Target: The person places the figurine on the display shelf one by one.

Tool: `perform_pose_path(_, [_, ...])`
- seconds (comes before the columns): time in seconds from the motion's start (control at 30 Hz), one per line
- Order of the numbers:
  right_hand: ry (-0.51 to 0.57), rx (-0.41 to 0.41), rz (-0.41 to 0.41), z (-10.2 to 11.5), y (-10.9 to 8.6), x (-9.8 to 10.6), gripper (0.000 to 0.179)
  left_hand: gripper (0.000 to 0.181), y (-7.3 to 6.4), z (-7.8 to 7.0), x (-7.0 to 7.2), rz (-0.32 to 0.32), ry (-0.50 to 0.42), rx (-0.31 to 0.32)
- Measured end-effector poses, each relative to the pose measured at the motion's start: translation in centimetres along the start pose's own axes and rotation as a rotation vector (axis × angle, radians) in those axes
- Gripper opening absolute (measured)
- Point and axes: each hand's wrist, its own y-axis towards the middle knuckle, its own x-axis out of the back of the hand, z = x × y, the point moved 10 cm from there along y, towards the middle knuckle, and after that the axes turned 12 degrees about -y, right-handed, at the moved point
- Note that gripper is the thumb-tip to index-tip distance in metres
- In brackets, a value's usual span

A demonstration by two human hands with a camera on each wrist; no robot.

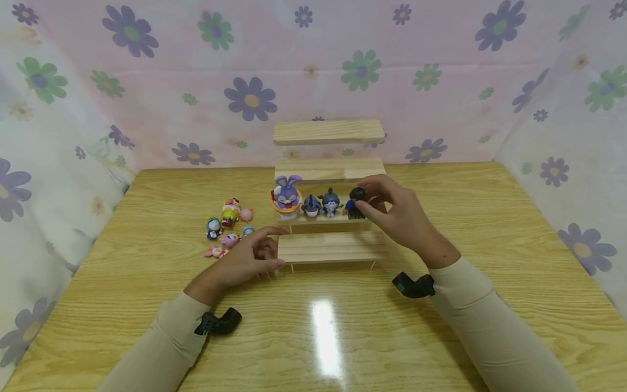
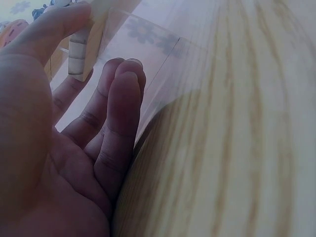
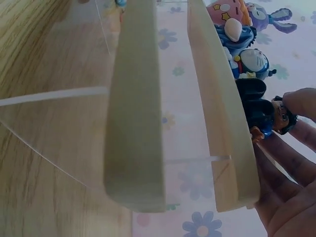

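Note:
A tiered display stand has pale wooden shelves (image 1: pixel 333 247) on clear supports. My left hand (image 1: pixel 250 256) holds the left end of its lowest shelf (image 2: pixel 83 54), thumb at the front corner and index finger at the back; the other fingers are bent below. With thumb and fingertips, my right hand (image 1: pixel 399 209) pinches the head of a black-haired figurine (image 3: pixel 261 113) at the right end of the second shelf from the bottom. Left of it on that shelf stand a purple rabbit figurine (image 1: pixel 287 196), a grey-blue donkey figurine (image 1: pixel 311 206) and a dark-blue hooded figurine (image 1: pixel 330 204).
Several small figurines (image 1: pixel 230 212) lie or stand in a cluster on the wooden table (image 1: pixel 147 228), left of the stand. Two higher shelves (image 1: pixel 328 132) rise behind the row of figurines. Flowered cloth (image 1: pixel 313 54) hangs at the back and sides.

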Motion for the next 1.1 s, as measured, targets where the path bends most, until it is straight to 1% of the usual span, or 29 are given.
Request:
perform_pose_path(0.2, [0.025,0.006,-0.011,0.0,-0.3,0.6,0.035,0.062,-0.1,0.0,-0.1,0.007,-0.005,-0.001])
perform_pose_path(0.4, [-0.002,-0.009,-0.069,-0.6,-1.1,1.6,0.029,0.061,-0.1,0.1,-0.1,0.012,-0.015,-0.006])
perform_pose_path(0.53, [0.014,-0.077,-0.109,-1.6,-2.0,2.7,0.022,0.061,-0.1,0.0,-0.1,0.016,-0.020,-0.008])
perform_pose_path(0.63, [0.028,-0.155,-0.108,-2.6,-2.8,3.2,0.018,0.062,-0.1,0.0,-0.1,0.015,-0.021,-0.006])
perform_pose_path(0.77, [0.040,-0.241,-0.056,-4.1,-3.8,3.1,0.016,0.062,-0.1,0.1,0.0,0.008,-0.010,0.000])
perform_pose_path(0.9, [0.061,-0.304,0.033,-5.5,-4.8,2.4,0.018,0.062,-0.1,0.0,0.0,0.004,-0.008,0.002])
perform_pose_path(1.0, [0.101,-0.349,0.132,-6.6,-5.6,1.4,0.021,0.062,-0.1,0.0,0.0,0.005,-0.009,0.002])
perform_pose_path(1.1, [0.177,-0.387,0.270,-7.6,-6.2,-0.4,0.029,0.062,0.0,-0.1,-0.1,0.003,-0.007,0.001])
